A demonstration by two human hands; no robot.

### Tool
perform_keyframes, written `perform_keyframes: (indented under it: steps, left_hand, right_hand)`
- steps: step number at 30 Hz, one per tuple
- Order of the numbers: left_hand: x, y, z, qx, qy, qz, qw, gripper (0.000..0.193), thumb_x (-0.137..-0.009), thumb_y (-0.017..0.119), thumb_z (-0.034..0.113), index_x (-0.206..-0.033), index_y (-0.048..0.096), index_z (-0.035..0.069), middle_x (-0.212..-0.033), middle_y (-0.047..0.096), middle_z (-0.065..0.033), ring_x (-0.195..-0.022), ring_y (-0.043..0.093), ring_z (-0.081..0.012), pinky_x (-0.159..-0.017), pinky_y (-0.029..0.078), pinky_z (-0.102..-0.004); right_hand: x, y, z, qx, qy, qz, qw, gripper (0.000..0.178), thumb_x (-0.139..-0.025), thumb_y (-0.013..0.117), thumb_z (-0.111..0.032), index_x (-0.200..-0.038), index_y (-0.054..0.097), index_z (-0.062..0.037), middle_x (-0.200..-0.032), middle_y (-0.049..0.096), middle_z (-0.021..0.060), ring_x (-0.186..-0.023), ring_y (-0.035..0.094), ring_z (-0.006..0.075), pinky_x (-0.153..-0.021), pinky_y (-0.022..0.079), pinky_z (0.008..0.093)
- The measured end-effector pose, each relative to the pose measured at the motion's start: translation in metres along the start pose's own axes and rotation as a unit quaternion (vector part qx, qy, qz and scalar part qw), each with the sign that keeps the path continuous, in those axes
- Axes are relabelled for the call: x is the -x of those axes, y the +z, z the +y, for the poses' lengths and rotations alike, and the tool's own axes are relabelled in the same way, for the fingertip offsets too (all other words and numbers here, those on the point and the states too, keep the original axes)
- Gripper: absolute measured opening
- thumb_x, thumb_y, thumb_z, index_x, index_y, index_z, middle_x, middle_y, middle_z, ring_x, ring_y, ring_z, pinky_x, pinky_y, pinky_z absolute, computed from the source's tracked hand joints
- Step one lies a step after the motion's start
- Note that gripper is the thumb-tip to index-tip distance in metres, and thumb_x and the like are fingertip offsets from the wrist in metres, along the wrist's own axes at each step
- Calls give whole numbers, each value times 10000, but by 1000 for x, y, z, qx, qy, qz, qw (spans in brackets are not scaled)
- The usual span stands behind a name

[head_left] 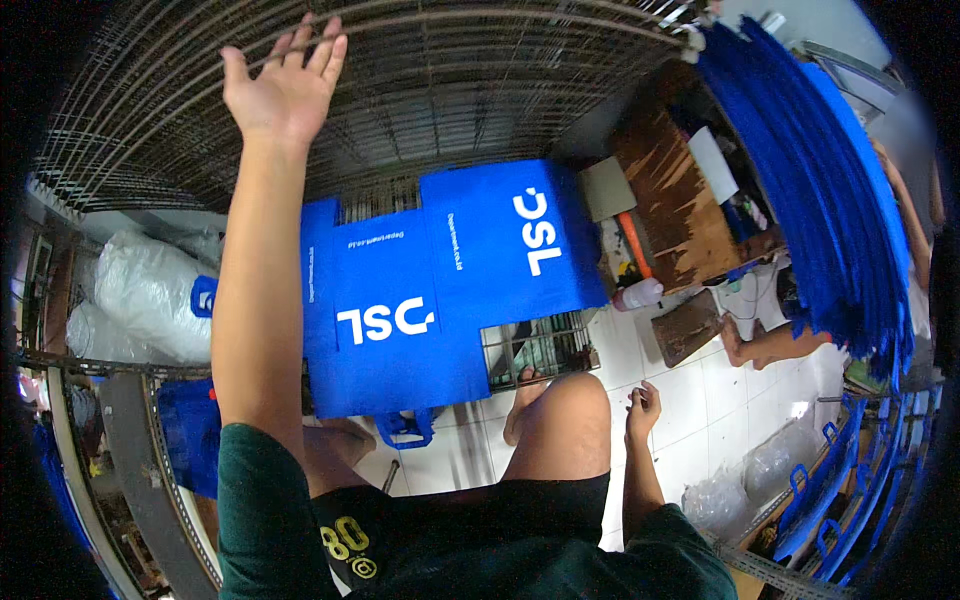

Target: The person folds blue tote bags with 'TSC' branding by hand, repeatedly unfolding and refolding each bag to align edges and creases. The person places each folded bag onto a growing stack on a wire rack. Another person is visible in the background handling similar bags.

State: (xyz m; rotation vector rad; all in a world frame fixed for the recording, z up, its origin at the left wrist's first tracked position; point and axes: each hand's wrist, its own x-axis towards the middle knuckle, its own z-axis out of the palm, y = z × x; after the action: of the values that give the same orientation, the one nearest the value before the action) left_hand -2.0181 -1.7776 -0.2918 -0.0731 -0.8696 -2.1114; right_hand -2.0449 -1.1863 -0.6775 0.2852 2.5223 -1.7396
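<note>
My left hand (pixel 285 85) is raised at the edge of a wire drying rack (pixel 430 75), palm showing and fingers spread over the wires. It is open, with nothing visible in it. My right hand (pixel 645 408) hangs low beside my right knee, fingers curled inward; any small thing in them cannot be made out. In front of my legs, blue fabric bag panels (pixel 410 370) with white print lie flat, overlapping, on a lower wire rack (pixel 560 345). A blue handle loop (pixel 405 430) hangs from the near edge.
Clear plastic-wrapped bundles (pixel 150 295) sit at the left. Many blue panels (pixel 800 180) hang in a thick stack at upper right. A worn wooden cabinet (pixel 670 190) and a plastic bottle (pixel 638 294) stand beyond the rack. Another person's bare leg (pixel 775 347) shows at right.
</note>
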Motion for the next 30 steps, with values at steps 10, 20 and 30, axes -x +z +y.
perform_keyframes:
  steps: [10,20,30]
  left_hand:
    - [208,-32,-56,-85,-49,286,953,256,-954,364,420,-907,428,177,-970,507,-11,-1112,520,-261,-899,345,-361]
    - [423,-163,-135,-80,-330,486,805,498,-788,522,618,-892,407,145,-890,527,-31,-927,573,-214,-673,413,-292]
    - [472,-269,-202,-46,-384,575,721,756,-677,558,713,-1055,436,70,-1070,512,-110,-961,538,-290,-772,444,-370]
  right_hand:
    - [-14,-188,-300,42,-416,240,876,276,-873,578,-133,-1092,553,32,-1001,601,93,-889,563,144,-802,435,271]
    - [-177,-358,-457,-530,-220,26,819,895,-842,566,-447,-1376,6,2,-1304,205,355,-1211,308,488,-982,388,503]
    - [-288,-441,-409,-239,-289,274,886,449,-814,577,-191,-1166,427,44,-1070,497,208,-917,522,309,-797,488,403]
